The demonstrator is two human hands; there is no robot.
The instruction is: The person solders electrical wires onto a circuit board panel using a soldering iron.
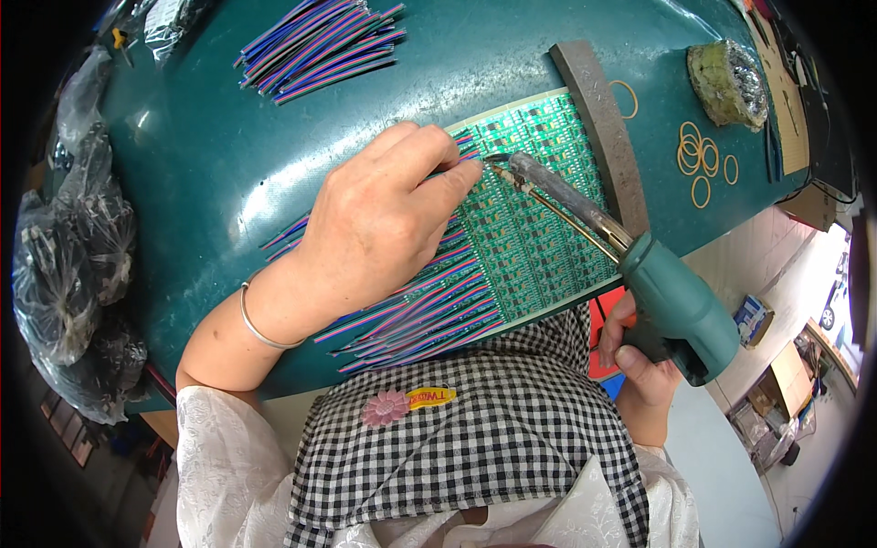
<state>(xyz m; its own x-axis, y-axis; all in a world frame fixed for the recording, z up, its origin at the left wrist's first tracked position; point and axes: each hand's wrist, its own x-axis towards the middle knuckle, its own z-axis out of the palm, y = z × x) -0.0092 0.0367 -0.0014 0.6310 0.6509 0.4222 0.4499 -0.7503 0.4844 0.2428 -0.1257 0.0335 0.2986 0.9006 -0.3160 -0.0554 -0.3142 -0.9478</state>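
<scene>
A panel of small green circuit boards (539, 228) lies on the table in front of me. Rows of multicoloured ribbon wires (420, 315) run leftward from its left edge. My left hand (379, 210) is closed over that edge, thumb and fingertips pinching the end of a ribbon wire that they mostly hide. In my right hand (644, 370), wrapped round the grip, is a green soldering gun (681, 301). Its long barrel slants up and left across the panel, and the tip (493, 163) is right beside my left fingertips.
A dark metal bar (598, 128) lies along the panel's right edge. Loose ribbon wires (320, 50) are piled at the back. Several rubber bands (698, 153) and a coil wrapped in yellowed material (726, 84) lie at the right. Plastic bags (73, 265) crowd the left edge.
</scene>
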